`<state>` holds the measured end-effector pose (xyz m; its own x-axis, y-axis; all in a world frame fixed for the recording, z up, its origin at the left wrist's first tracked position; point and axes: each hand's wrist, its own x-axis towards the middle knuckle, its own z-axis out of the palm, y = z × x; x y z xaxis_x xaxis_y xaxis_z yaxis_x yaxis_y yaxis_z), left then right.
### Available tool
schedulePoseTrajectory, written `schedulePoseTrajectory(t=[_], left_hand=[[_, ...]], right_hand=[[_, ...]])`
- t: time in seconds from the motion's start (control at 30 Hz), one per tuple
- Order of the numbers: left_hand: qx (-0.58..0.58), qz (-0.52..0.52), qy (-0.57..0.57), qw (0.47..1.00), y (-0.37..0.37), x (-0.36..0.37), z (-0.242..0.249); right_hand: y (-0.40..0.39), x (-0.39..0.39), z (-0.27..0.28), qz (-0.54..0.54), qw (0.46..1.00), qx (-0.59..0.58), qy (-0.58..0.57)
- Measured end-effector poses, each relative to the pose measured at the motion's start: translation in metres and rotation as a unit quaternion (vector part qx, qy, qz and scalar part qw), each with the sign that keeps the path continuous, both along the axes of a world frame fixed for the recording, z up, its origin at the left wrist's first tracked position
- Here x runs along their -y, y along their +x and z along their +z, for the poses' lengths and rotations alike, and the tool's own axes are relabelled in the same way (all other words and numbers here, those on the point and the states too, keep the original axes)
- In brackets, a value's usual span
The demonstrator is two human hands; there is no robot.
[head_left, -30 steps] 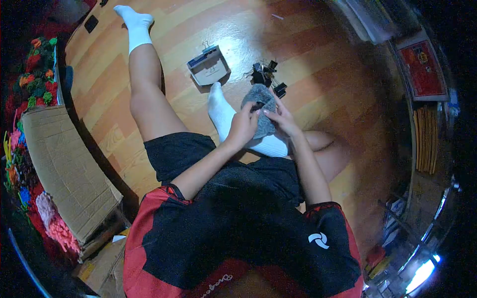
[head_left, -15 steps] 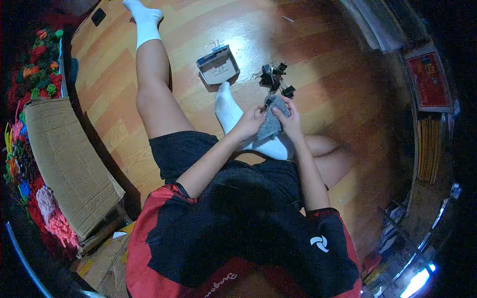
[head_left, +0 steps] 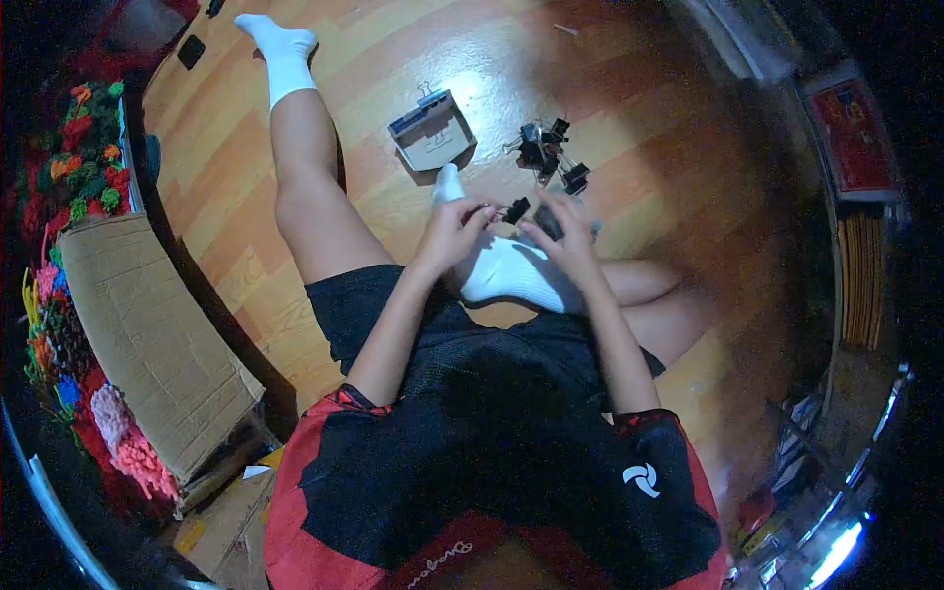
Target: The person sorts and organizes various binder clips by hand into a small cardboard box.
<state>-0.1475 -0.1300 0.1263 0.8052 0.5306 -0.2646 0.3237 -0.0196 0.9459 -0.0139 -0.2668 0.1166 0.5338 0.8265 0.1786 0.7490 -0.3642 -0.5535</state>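
Note:
My left hand (head_left: 458, 232) is closed, its fingertips pinching a black binder clip (head_left: 516, 209) by the handle. Just to the right, my right hand (head_left: 568, 239) grips a grey fuzzy piece of cloth (head_left: 553, 225), mostly covered by the fingers. A small gap separates the clip from the cloth. Both hands are above my white-socked foot (head_left: 511, 267). Beyond them, several black binder clips (head_left: 547, 153) lie in a loose pile on the floor. A small pale box (head_left: 441, 146) with a binder clip (head_left: 429, 96) on its far edge stands left of that pile.
My legs rest on the wooden floor (head_left: 226, 197), one stretched out, one folded in. A cardboard box (head_left: 157, 334) and colourful yarn (head_left: 74, 167) line the left side. A dark phone-like object (head_left: 192, 52) lies far left. Stacked brown cardboard (head_left: 861, 283) stands right.
The black clip has come off the grey cloth and is now in my left hand. My hands have moved apart, the right one turning the cloth away. The view has shifted slightly.

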Motion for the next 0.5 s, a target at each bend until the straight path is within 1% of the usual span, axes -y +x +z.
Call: schedulePoseTrajectory(t=[0.03, 0.07, 0.13, 0.17, 0.2, 0.23, 0.27, 0.3, 0.33, 0.4, 0.43, 0.5], left_hand=[[0.013, -0.031, 0.008, 0.999, 0.0, 0.001, 0.0], [0.012, -0.035, 0.007, 0.999, 0.001, 0.003, 0.004], [0.003, -0.016, 0.052, 0.999, 0.004, 0.007, 0.011], [0.003, -0.018, 0.051, 0.999, 0.004, 0.01, 0.011], [0.035, -0.024, 0.079, 0.996, 0.005, 0.012, 0.012], [0.068, -0.031, 0.107, 0.992, 0.005, 0.015, 0.012], [0.067, -0.034, 0.106, 0.992, 0.005, 0.018, 0.015], [0.099, -0.035, 0.115, 0.988, 0.005, 0.02, 0.017], [0.13, -0.036, 0.123, 0.983, 0.006, 0.023, 0.019], [0.13, -0.042, 0.101, 0.986, 0.004, 0.024, 0.033], [0.131, -0.045, 0.081, 0.987, 0.004, 0.023, 0.04], [0.13, -0.039, 0.076, 0.988, 0.004, 0.022, 0.05]], right_hand=[[-0.005, -0.001, -0.003, 0.022, 0.996, -0.087, 0.024], [-0.008, -0.001, -0.004, 0.044, 0.983, -0.172, 0.05], [-0.011, -0.001, -0.003, 0.035, 0.982, -0.179, 0.046], [-0.013, -0.002, -0.005, -0.013, 0.942, -0.328, 0.062], [-0.015, -0.002, -0.006, -0.061, 0.878, -0.469, 0.078], [-0.017, -0.002, -0.007, -0.063, 0.877, -0.469, 0.078], [-0.019, -0.004, 0.0, -0.054, 0.859, -0.498, 0.107], [-0.019, -0.005, 0.006, -0.044, 0.839, -0.526, 0.136], [-0.019, -0.005, 0.01, -0.048, 0.838, -0.526, 0.137], [-0.021, -0.004, 0.016, -0.05, 0.823, -0.531, 0.193], [-0.022, -0.004, 0.019, -0.054, 0.822, -0.532, 0.193], [-0.026, -0.002, 0.028, -0.026, 0.817, -0.53, 0.226]])
